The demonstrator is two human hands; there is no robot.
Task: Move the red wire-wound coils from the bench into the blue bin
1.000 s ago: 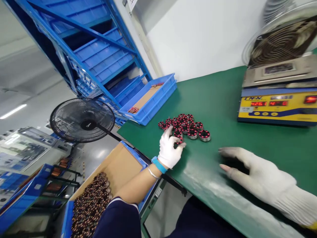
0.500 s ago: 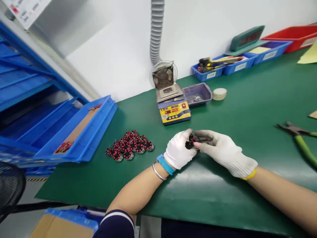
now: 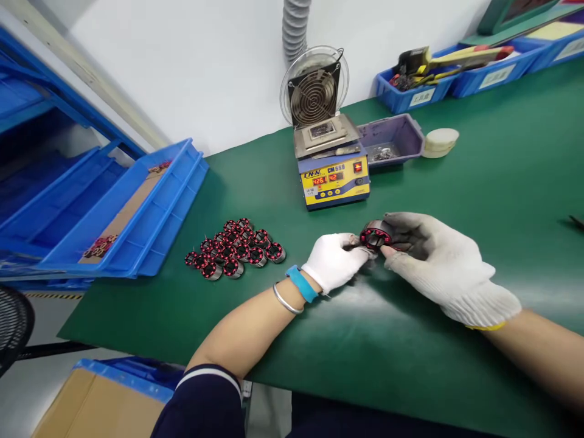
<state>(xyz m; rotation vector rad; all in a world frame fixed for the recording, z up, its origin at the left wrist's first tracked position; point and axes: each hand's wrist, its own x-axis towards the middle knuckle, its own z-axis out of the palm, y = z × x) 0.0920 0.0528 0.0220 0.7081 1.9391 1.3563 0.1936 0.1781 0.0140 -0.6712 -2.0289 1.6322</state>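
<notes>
Head view: left hand (image 3: 335,266) and right hand (image 3: 440,261) both closed on one red-wound stator (image 3: 376,236) above green mat (image 3: 410,365). Stator pile (image 3: 235,249) left; solder pot (image 3: 333,167) behind, purple tray (image 3: 392,137) beside it.

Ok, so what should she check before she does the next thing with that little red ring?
1. Ring held in both hands: ok, left hand and right hand both touch it.
2. Grip firm: cannot tell.
3. Gloves on: ok.
4. Pile of rings away from the hands: ok, it lies apart to the left.
5. Yellow machine switched on: ok, its red numbers are lit.
6. Ring undamaged: cannot tell, too small.
</notes>
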